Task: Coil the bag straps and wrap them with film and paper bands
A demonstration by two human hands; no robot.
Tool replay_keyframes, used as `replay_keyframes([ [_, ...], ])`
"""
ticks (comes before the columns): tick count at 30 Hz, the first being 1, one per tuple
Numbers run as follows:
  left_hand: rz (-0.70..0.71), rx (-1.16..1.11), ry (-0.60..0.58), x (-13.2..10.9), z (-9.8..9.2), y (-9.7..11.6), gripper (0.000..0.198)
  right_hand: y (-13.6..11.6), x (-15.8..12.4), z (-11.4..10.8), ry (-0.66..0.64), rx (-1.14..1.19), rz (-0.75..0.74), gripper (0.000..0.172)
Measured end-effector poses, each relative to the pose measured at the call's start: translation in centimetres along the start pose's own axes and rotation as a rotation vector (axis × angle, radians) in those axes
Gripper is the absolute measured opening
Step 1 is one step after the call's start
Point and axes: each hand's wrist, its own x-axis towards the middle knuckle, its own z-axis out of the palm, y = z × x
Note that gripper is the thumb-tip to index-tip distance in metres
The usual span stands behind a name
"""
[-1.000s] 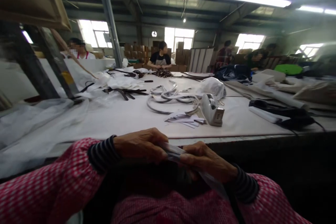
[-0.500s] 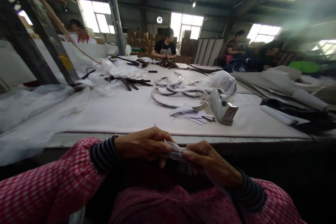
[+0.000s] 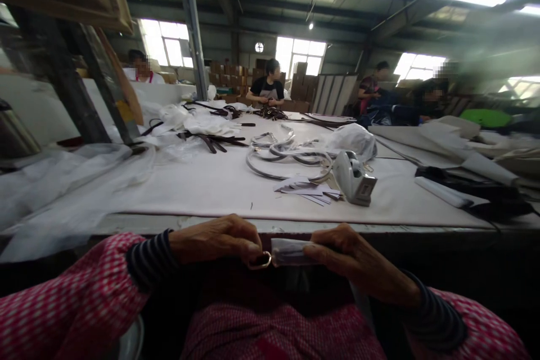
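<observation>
The grip of the left hand (image 3: 219, 241) pinches a small metal ring (image 3: 260, 261); the right hand (image 3: 354, 256) is closed around a dark strap end in clear plastic wrap (image 3: 291, 252), which meets the ring. Both sit low, just under the near edge of the worktop (image 3: 202, 185). The pale matte surface lies bare close by; farther off lie curved grey straps (image 3: 287, 154), paper slips (image 3: 306, 188) and what looks like a white tape dispenser (image 3: 356, 180).
</observation>
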Motion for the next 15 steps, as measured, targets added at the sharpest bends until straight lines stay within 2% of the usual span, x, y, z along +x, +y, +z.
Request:
replay_keyframes([
  [3, 0.095, 0.063, 0.074, -0.5, 1.3, 0.9, 0.038, -0.8, 0.0, 0.0, -0.055, -0.004, -0.027, 0.048],
  [7, 0.106, -0.077, -0.050, 0.4, 4.8, 0.6, 0.039, -1.6, -0.2, 0.4, -0.058, -0.031, -0.089, 0.047],
  [9, 0.095, -0.141, -0.046, 0.6, 6.0, -0.1, 0.044, -1.8, -0.5, 0.5, -0.064, -0.038, -0.100, 0.044],
  [12, 0.094, -0.155, -0.008, -0.3, 6.7, -0.5, 0.045, -1.8, -1.0, 0.5, -0.108, 0.001, -0.086, 0.031],
  [15, 0.088, -0.171, 0.039, -1.8, 6.6, -0.4, 0.045, -1.3, -1.4, 0.3, -0.095, -0.030, -0.120, 0.035],
])
